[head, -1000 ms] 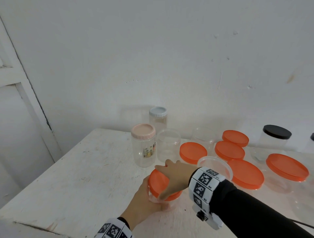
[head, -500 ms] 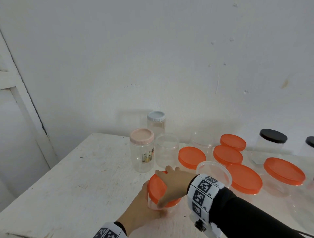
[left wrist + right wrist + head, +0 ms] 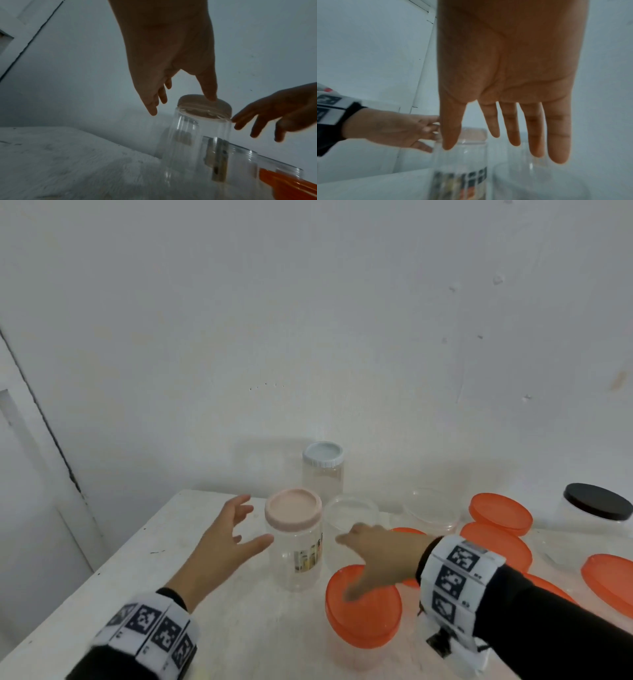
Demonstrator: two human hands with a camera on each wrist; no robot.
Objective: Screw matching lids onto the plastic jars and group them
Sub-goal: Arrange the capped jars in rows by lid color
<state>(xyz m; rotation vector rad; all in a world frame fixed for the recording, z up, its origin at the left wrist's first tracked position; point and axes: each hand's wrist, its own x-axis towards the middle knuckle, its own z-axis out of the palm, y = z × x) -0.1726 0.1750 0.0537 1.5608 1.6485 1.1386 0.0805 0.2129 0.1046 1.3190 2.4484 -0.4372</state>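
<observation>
A clear jar with a pink lid (image 3: 294, 510) and a printed label stands near the table's middle; it also shows in the left wrist view as the pink-lidded jar (image 3: 197, 129) and in the right wrist view as the labelled jar (image 3: 462, 165). My left hand (image 3: 236, 529) hovers open just left of it, thumb close to its wall. My right hand (image 3: 373, 546) reaches open from the right, over a short jar capped with an orange lid (image 3: 363, 607). Neither hand holds anything. An open clear jar (image 3: 351, 510) stands behind the right hand.
A grey-lidded jar (image 3: 322, 455) stands by the wall. To the right lie several loose orange lids (image 3: 500, 513), another open jar (image 3: 431, 506) and a black-lidded jar (image 3: 597, 501). The white table (image 3: 164, 542) ends at its left edge; a wall rises behind.
Both hands have let go of the orange-lidded jar, which now stands alone near the front. They have moved forward and left, opening on either side of the pink-lidded jar.
</observation>
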